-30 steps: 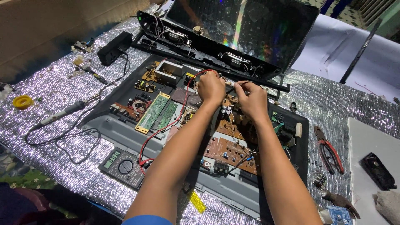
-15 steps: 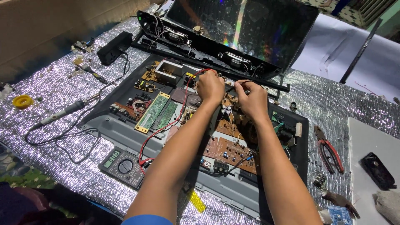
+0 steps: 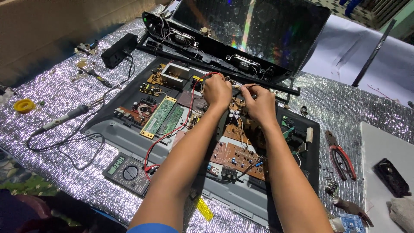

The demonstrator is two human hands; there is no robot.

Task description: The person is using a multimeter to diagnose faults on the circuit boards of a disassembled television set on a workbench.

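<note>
While both hands probe, left hand [image 3: 217, 91] grips red lead [image 3: 181, 116], right hand [image 3: 258, 105] on brown board [image 3: 235, 153]

Bare foil mat [image 3: 64, 172] lies left; pliers [image 3: 340, 155] and leaning screen panel [image 3: 258, 30] crowd the hands [image 3: 239, 97]

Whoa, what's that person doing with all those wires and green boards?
A person has an opened flat screen set lying on a shiny silver mat. The left hand holds a probe on a red lead, and the right hand holds another one; both tips touch the brown circuit board inside. The leads run down to a multimeter near the front edge. Red-handled pliers lie to the right, untouched.
</note>
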